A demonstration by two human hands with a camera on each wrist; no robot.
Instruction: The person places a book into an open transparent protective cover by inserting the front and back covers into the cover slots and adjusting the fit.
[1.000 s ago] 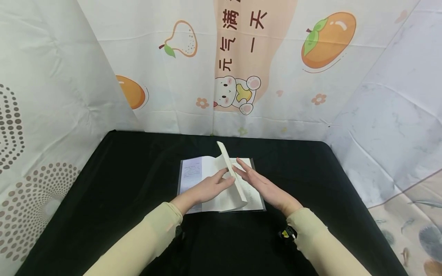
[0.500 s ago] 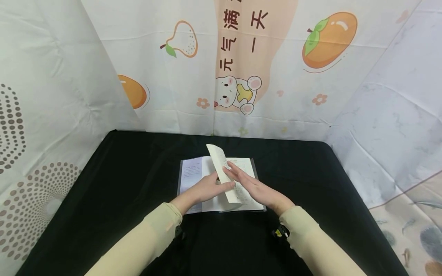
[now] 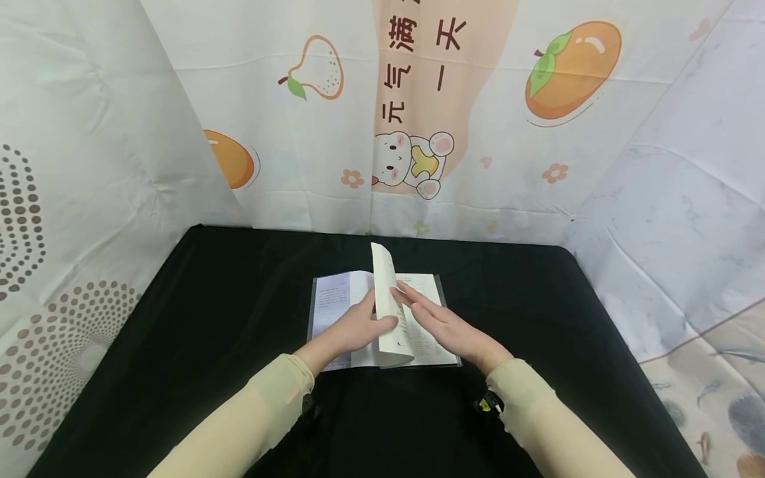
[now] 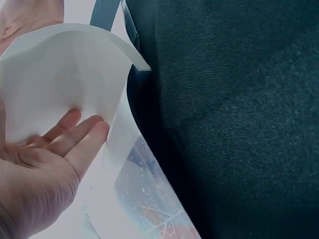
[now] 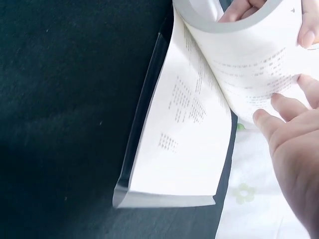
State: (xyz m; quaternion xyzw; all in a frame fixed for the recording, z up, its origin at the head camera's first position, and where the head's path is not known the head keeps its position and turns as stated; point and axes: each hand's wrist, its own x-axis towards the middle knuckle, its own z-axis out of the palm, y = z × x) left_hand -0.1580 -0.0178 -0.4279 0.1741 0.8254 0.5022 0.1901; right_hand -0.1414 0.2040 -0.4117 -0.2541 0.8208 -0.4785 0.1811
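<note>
On the black tabletop (image 3: pixel 251 299) lies an open book (image 3: pixel 427 346). The left hand (image 3: pixel 354 326) has a grip on its raised pages (image 3: pixel 386 289), and the right hand (image 3: pixel 453 330) touches them with straight fingers (image 5: pixel 266 124); if the left thumb (image 3: pixel 385 324) slips, they could flop and bend.

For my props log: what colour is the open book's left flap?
Pale lavender; the left flap shows best in the head view.
</note>
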